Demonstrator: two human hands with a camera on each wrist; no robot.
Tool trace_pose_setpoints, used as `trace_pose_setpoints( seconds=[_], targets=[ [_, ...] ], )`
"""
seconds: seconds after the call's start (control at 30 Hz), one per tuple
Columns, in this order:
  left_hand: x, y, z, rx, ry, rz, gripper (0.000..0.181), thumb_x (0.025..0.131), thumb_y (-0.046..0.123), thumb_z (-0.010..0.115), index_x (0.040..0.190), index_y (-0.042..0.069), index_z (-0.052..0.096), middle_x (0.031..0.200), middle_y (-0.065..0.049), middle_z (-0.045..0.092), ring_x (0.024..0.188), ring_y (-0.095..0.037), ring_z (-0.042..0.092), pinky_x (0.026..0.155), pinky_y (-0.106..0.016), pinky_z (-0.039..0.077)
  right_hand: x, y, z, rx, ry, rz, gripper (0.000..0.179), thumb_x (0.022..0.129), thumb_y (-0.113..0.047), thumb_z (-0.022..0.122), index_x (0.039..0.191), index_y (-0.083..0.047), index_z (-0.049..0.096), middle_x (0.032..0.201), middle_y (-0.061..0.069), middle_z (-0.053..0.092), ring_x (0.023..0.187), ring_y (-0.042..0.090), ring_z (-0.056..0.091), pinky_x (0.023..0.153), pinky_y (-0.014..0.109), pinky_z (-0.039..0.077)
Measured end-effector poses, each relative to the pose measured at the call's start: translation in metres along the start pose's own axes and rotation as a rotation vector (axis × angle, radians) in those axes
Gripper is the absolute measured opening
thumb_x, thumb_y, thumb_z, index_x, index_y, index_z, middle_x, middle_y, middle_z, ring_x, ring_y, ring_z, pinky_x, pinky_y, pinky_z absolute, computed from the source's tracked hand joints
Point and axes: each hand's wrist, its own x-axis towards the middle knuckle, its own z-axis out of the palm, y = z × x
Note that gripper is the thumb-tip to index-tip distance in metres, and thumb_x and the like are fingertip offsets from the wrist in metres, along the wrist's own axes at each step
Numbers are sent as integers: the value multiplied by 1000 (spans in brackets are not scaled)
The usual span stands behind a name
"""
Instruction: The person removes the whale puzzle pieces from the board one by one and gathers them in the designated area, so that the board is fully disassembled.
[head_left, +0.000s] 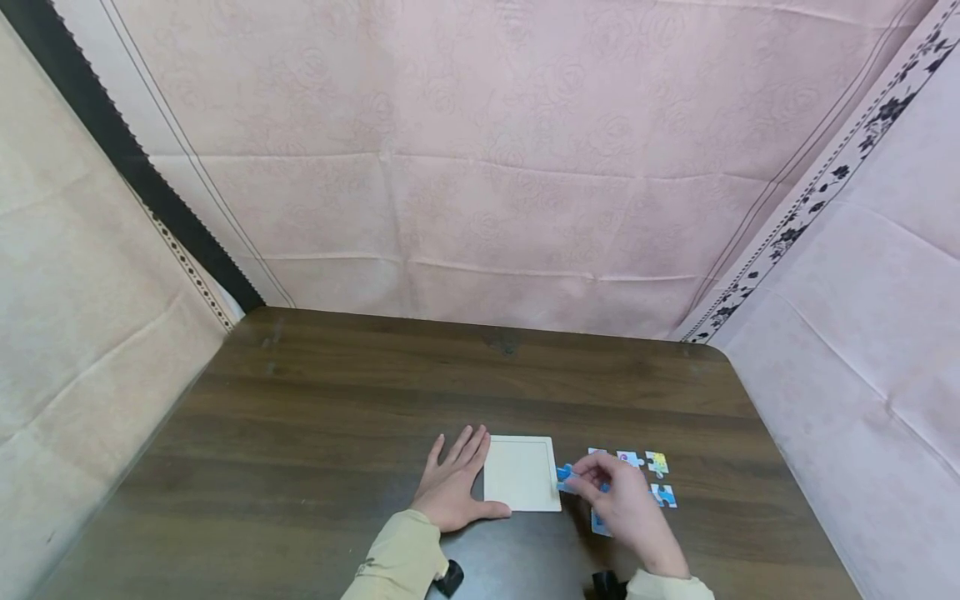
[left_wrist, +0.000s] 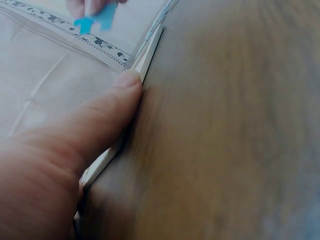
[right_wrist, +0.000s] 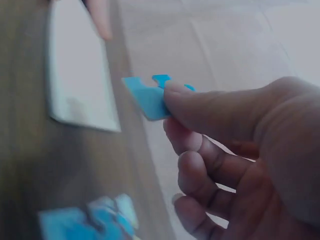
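A blue jigsaw puzzle piece point(right_wrist: 147, 98) is pinched between the thumb and index finger of my right hand point(head_left: 618, 504), held up just off the right edge of a pale square puzzle tray point(head_left: 522, 475). My left hand point(head_left: 459, 483) is spread along the tray's left side, its thumb point(left_wrist: 107, 112) lying along the near edge with the tip on the frame. The tray shows a bare, cream-coloured inside with a thin raised border. Part of the held piece is hidden behind my right thumb.
Several loose puzzle pieces point(head_left: 657, 463) lie on the brown wooden table point(head_left: 337, 417) to the right of the tray, some partly covered by my right hand. Pale patterned cloth point(head_left: 487, 167) hangs behind the table and on both sides.
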Motion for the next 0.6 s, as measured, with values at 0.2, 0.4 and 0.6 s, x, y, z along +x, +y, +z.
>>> trace_pose_setpoints(
  seconds=[0.2, 0.4, 0.6],
  targets=[
    [0, -1, 0, 5, -1, 11, 114, 74, 84, 50, 157, 15, 15, 163, 1, 9, 149, -20, 4, 116, -54, -4, -14, 15, -45, -33, 76, 6, 7, 91, -15, 70, 96, -11, 68, 80, -1, 63, 71, 12, 56, 64, 23, 48],
    [0, -1, 0, -2, 0, 13, 114, 73, 84, 51, 157, 15, 15, 163, 1, 9, 149, -20, 4, 115, -54, -4, -28, 40, -80, -146, 43, 188, 18, 96, -20, 63, 106, -5, 67, 84, 2, 62, 73, 16, 52, 59, 25, 44],
    [0, -1, 1, -4, 3, 14, 114, 73, 84, 51, 157, 15, 15, 163, 1, 9, 149, -20, 4, 115, -54, -4, -34, 71, -87, -189, 1, 312, 19, 96, -16, 62, 106, 0, 65, 83, 1, 65, 74, 17, 56, 62, 30, 45]
  ],
)
